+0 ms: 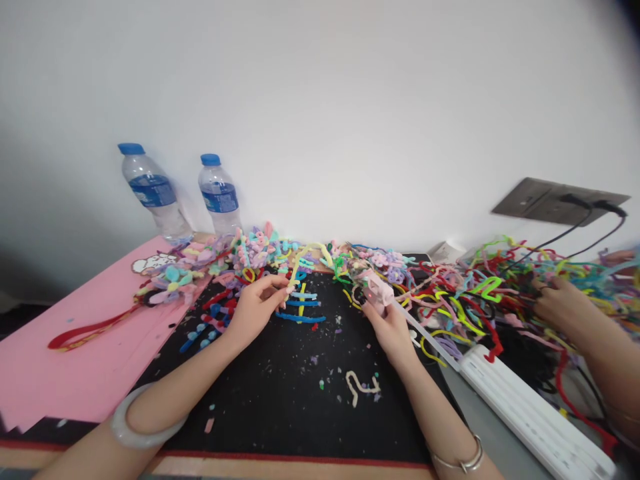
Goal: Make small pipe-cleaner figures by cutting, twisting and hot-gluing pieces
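Note:
My left hand (263, 300) is closed in a pinch on one end of a pale yellow pipe cleaner (313, 247), which arches up and over to the right. Just under it, on the black mat (280, 413), lie several blue pipe-cleaner pieces (303, 318) crossed by a yellow upright piece (302, 300). My right hand (391, 327) is closed around a small pink glue gun (376, 289) with a red light; its nozzle is lost among the clutter. A bent cream pipe cleaner (356, 387) rests nearer to me, with small scraps around it.
Tangled pipe cleaners (455, 307) cover the right side, where another person's hand (560, 307) reaches in. A white power strip (535, 413) runs along the right. Two water bottles (219, 193) stand by the wall. Pink board (65, 333) and finished-looking pipe-cleaner flowers (173, 283) lie left.

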Demonstrator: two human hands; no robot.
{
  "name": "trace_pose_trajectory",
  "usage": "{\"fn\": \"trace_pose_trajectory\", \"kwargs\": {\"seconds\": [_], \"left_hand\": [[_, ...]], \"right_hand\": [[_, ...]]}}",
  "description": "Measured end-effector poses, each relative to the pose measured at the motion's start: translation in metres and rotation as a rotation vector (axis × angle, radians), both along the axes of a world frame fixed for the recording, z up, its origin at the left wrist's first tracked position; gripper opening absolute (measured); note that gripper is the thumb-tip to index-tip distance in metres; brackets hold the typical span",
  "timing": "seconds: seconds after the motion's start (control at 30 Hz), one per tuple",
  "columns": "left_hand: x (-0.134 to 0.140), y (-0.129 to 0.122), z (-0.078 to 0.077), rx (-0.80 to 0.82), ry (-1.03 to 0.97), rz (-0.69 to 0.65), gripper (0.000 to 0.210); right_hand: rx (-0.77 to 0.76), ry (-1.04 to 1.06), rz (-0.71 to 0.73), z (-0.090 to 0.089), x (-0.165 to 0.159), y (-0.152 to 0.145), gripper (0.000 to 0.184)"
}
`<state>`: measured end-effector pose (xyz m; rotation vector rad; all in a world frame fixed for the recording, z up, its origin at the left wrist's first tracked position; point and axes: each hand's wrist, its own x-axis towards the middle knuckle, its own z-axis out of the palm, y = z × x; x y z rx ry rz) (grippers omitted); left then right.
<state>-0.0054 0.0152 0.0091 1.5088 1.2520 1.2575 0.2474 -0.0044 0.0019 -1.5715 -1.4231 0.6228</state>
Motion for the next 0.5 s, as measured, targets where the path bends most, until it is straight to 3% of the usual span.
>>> {"fn": "trace_pose_trajectory", "kwargs": {"seconds": [0.1,0.33,0.5], "left_hand": [[-0.001,-0.001,0.000,0.058,0.060,0.001,0.012],[-0.004,-0.004,-0.001,0.240,0.163,-0.064,0.008],[-0.002,-0.006,-0.001,0.309,0.219,-0.113,0.008]], "right_hand": [[-0.052,0.065,0.032,-0.001,0.002,-0.001,0.035],[-0.208,0.384,0.300,-0.004,0.001,-0.006,0.036],[-0.295,0.478,0.373,0.001,-0.009,-0.013,0.040]]}}
